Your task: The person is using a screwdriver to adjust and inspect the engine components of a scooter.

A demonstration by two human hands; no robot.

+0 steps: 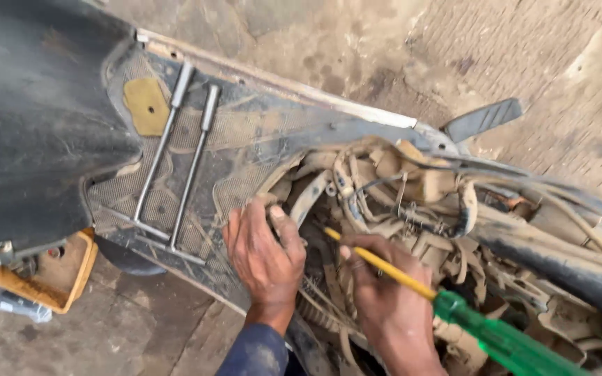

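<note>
Your screwdriver [454, 306] lies slanted across your right hand [384, 299], green handle out toward the lower right, yellow shaft pointing into the scooter's open frame [412, 202]. The fingers curl around the shaft so the tip stays steered among the dusty wires [426, 223]. Your left hand [263, 254] presses on the footboard's [245, 139] inner edge, fingers bent over something there, probably a fitting, though dirt hides it. Two T-wrenches [175, 160] rest flat on the footboard, near its left end, within reach.
</note>
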